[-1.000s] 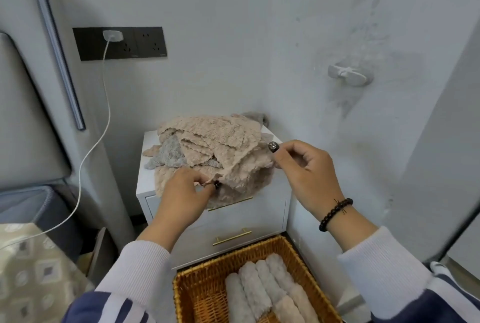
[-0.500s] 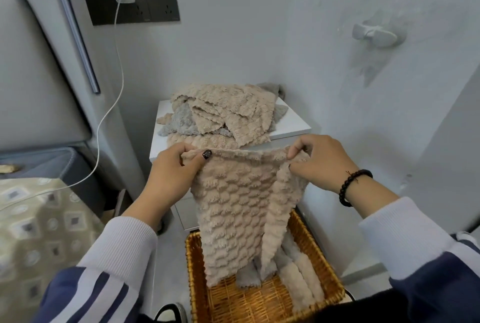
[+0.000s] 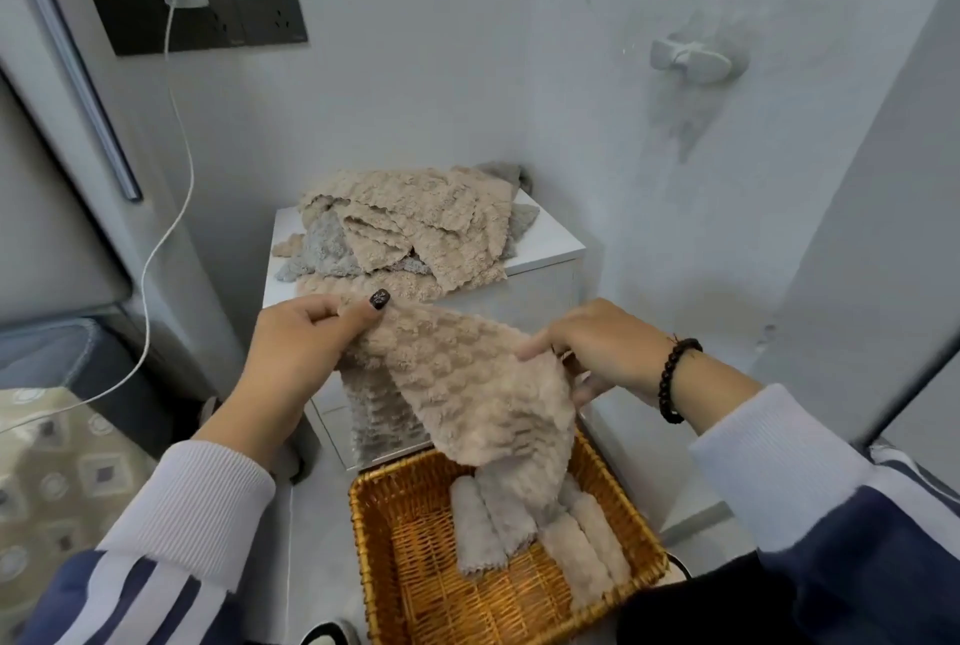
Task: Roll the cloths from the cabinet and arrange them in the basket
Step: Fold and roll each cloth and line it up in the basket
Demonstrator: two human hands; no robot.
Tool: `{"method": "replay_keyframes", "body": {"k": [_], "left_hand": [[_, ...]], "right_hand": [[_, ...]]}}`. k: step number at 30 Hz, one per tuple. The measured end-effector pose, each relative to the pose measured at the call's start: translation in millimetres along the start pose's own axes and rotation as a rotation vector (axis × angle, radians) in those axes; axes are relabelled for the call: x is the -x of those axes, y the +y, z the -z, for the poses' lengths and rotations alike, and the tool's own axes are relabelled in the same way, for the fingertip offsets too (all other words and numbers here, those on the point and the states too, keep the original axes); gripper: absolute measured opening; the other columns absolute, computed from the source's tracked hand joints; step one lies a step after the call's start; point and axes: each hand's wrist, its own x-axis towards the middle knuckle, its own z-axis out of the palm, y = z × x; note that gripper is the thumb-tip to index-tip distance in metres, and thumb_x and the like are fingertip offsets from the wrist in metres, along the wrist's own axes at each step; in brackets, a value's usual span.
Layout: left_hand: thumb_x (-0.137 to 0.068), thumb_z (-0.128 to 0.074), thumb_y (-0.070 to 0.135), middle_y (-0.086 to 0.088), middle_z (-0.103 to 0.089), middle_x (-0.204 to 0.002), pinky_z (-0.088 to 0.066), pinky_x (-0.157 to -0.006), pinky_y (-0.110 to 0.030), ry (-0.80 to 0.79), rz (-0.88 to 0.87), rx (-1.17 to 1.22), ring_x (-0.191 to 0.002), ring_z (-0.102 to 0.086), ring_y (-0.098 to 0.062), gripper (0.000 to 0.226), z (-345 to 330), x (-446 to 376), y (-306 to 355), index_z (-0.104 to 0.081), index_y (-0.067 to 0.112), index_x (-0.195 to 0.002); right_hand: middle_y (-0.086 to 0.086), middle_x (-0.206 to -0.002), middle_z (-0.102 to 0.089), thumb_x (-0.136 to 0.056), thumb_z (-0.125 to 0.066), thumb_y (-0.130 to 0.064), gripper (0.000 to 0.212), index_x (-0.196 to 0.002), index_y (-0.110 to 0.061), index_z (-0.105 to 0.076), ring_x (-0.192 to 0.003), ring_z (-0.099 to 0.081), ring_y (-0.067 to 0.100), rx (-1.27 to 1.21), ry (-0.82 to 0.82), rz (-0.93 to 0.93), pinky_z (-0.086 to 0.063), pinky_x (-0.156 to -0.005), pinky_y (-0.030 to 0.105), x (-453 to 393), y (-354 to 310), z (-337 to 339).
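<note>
A beige bubble-textured cloth [image 3: 457,384] hangs in the air between my hands, in front of the white cabinet [image 3: 556,249]. My left hand [image 3: 301,348] pinches its upper left corner. My right hand [image 3: 592,348] grips its right edge, with the cloth folded over and draping down. A heap of beige and grey cloths [image 3: 415,229] lies on the cabinet top. Below the held cloth stands a wicker basket [image 3: 405,540] on the floor, with several rolled cloths [image 3: 540,530] lined up on its right side.
A black socket panel [image 3: 197,13] on the wall has a white charger and cable running down to the left. A white wall hook [image 3: 691,62] sits at the upper right. A patterned bedcover [image 3: 52,488] lies at the left. A shoe tip [image 3: 332,634] shows beside the basket.
I pulled one beige cloth off the cabinet heap and lifted it over the basket. Since half a second ago my right hand has folded the cloth's right side across, so it hangs narrower.
</note>
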Motion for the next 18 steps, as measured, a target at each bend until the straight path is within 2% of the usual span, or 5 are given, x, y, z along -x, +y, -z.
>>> {"method": "replay_keyframes", "body": {"k": [4, 7, 10, 15, 18], "left_hand": [[-0.066, -0.073, 0.049, -0.014, -0.057, -0.068, -0.050, -0.072, -0.041, -0.162, -0.013, -0.003, -0.065, -0.053, -0.022, 0.058, -11.0, 6.0, 0.5, -0.066, -0.007, -0.076], [-0.079, -0.071, 0.038, -0.020, -0.067, -0.071, -0.050, -0.071, -0.038, -0.223, -0.003, 0.007, -0.065, -0.058, -0.021, 0.030, -19.0, 15.1, -0.4, -0.075, 0.010, -0.071], [-0.090, -0.065, 0.030, -0.020, -0.060, -0.068, -0.045, -0.068, -0.036, -0.287, -0.002, 0.021, -0.066, -0.051, -0.021, 0.026, -24.3, 24.7, 0.2, -0.075, 0.018, -0.069], [-0.095, -0.058, 0.020, -0.015, -0.072, -0.081, -0.055, -0.082, -0.046, -0.287, 0.012, 0.067, -0.074, -0.062, -0.021, 0.022, -25.4, 31.0, 3.4, -0.074, 0.011, -0.083], [-0.095, -0.058, 0.018, -0.016, -0.074, -0.093, -0.054, -0.088, -0.048, -0.271, 0.030, 0.088, -0.081, -0.065, -0.022, 0.020, -24.7, 31.9, 5.9, -0.075, 0.008, -0.091]], "right_hand": [[-0.024, -0.049, -0.050, -0.091, -0.045, 0.004, 0.040, -0.114, -0.017, -0.069, -0.039, -0.050, -0.004, 0.401, -0.104, 0.198, -0.037, -0.045, 0.008, 6.2, 2.1, -11.5], [-0.014, -0.084, -0.068, -0.089, -0.055, -0.006, 0.031, -0.109, -0.023, -0.072, -0.069, -0.060, -0.008, 0.607, -0.044, 0.308, -0.051, -0.063, 0.010, 3.7, 4.2, -14.2], [-0.006, -0.096, -0.072, -0.087, -0.067, -0.022, 0.017, -0.103, -0.024, -0.074, -0.087, -0.064, 0.003, 0.621, -0.024, 0.358, -0.055, -0.080, 0.024, -1.1, 4.0, -15.1], [-0.015, -0.092, -0.067, -0.085, -0.071, -0.026, 0.014, -0.098, -0.024, -0.074, -0.087, -0.059, -0.003, 0.609, -0.046, 0.497, -0.048, -0.077, 0.012, -4.0, 1.0, -12.4], [-0.007, -0.090, -0.057, -0.083, -0.071, -0.026, 0.005, -0.082, -0.021, -0.071, -0.088, -0.049, 0.005, 0.554, 0.099, 0.722, -0.038, -0.076, 0.013, -6.3, 0.6, -16.8]]}}
